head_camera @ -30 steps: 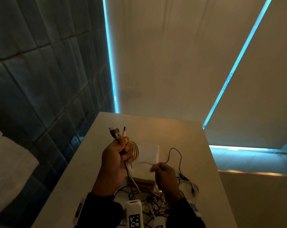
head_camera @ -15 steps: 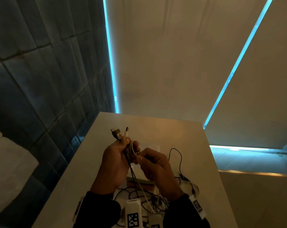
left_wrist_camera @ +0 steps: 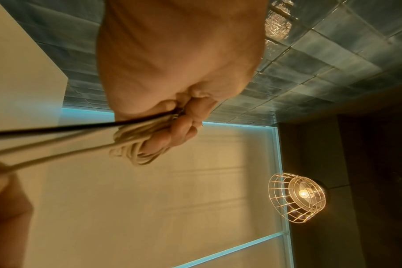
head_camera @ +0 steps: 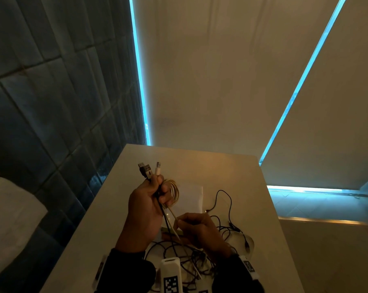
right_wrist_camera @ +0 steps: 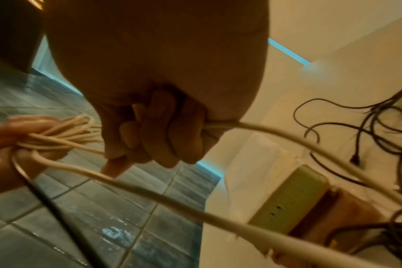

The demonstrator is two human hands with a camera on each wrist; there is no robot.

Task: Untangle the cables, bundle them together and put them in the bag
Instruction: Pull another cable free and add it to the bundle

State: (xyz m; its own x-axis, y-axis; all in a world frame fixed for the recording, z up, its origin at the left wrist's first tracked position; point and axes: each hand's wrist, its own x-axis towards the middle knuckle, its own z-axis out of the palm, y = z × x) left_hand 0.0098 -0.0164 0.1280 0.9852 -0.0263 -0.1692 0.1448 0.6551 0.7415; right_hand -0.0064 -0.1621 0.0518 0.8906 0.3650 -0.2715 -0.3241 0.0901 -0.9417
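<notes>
My left hand (head_camera: pixel 151 199) is raised over the table and grips a coil of white cable (head_camera: pixel 174 192) wound round its fingers, along with a black cable (head_camera: pixel 165 216). Black and white USB plugs (head_camera: pixel 149 170) stick up above the fist. The left wrist view shows the white coil (left_wrist_camera: pixel 138 145) looped on the fingers. My right hand (head_camera: pixel 196 228) is lower and to the right, its fingers curled round the loose run of white cable (right_wrist_camera: pixel 241 125) that leads to the coil. A tangle of black cables (head_camera: pixel 200 250) lies on the table under both hands.
A white sheet or bag (head_camera: pixel 191 195) lies flat on the table (head_camera: pixel 231 172) behind my hands. A green and brown box (right_wrist_camera: pixel 294 199) sits by the tangle. Dark tiled wall (head_camera: pixel 52 102) stands left, a blind (head_camera: pixel 221 70) behind. A caged lamp (left_wrist_camera: pixel 298 197) glows overhead.
My right hand has dropped from beside the left hand down and to the right, drawing out a run of white cable. The left hand stays raised with the coil.
</notes>
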